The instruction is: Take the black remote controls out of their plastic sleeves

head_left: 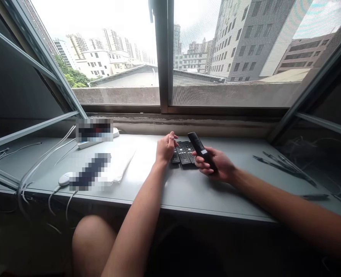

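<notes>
In the head view, my right hand [215, 165] is wrapped round a black remote control [197, 144], tilted up above the desk. A small pale patch shows on the remote's surface. My left hand [166, 148] is closed, fingers curled and thumb pressed in, just left of that remote. Whether anything small is between its fingers I cannot make out. Between and below my hands, several black remotes [184, 152] lie side by side on the grey desk [193, 188], their buttons facing up. My hands partly cover the outer ones.
A white plastic bag [122, 163], a white round-ended cable [64, 179] and a white power strip [97, 141] lie on the left, with blurred-out items. Dark pen-like sticks [285, 167] lie right. Metal frame bars [34, 129] flank the desk; a window [164, 57] stands behind.
</notes>
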Demonstrator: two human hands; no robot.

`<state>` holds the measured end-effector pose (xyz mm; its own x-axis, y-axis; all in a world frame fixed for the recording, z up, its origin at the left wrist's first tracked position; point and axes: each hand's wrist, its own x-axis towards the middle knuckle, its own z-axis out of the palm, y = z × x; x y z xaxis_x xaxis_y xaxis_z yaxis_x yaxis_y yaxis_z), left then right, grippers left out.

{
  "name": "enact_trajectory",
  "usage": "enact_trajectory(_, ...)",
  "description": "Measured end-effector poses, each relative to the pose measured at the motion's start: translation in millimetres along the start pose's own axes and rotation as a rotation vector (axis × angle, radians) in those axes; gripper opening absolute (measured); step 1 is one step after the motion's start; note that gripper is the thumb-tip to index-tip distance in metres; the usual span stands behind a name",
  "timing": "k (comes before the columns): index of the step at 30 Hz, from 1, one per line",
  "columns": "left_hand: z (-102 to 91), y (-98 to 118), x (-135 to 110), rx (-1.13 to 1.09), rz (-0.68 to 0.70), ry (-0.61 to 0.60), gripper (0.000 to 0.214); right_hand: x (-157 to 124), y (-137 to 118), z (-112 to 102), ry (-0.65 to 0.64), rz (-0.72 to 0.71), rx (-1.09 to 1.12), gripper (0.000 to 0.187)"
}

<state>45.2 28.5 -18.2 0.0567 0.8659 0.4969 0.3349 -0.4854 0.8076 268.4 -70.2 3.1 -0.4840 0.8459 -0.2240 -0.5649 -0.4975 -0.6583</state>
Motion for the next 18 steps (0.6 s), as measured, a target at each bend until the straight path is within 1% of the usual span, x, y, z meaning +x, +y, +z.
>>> enact_trajectory(3, 0.1, -0.2, -0.1, -0.003, 0.012, 0.002, 0.057, -1.8, 0.0, 3.8, 0.000, -0.014, 0.035, 0.032)
enact_trajectory(5, 0.2, 0.1, -0.3, 0.001, 0.014, 0.003, 0.058, -3.1, 0.2, 5.1, 0.000, -0.017, 0.022, 0.032)
enact_trajectory(9, -0.2, 1.4, -1.0, 0.012, 0.011, -0.001, 0.058, -2.6, 0.1, 1.7, -0.010, 0.037, -0.039, 0.033)
enact_trajectory(12, -0.7, 1.4, -1.4, 0.014, 0.015, -0.007, 0.058, -0.6, -0.8, -3.0, -0.058, 0.066, -0.052, 0.037)
enact_trajectory(14, -0.7, 0.7, -1.4, 0.012, 0.017, -0.009, 0.059, 0.5, -1.3, -5.1, -0.074, 0.081, -0.040, 0.035)
enact_trajectory(18, 0.2, -0.5, -1.2, 0.001, 0.017, -0.006, 0.059, 0.7, -0.5, -3.9, -0.041, 0.087, -0.003, 0.031)
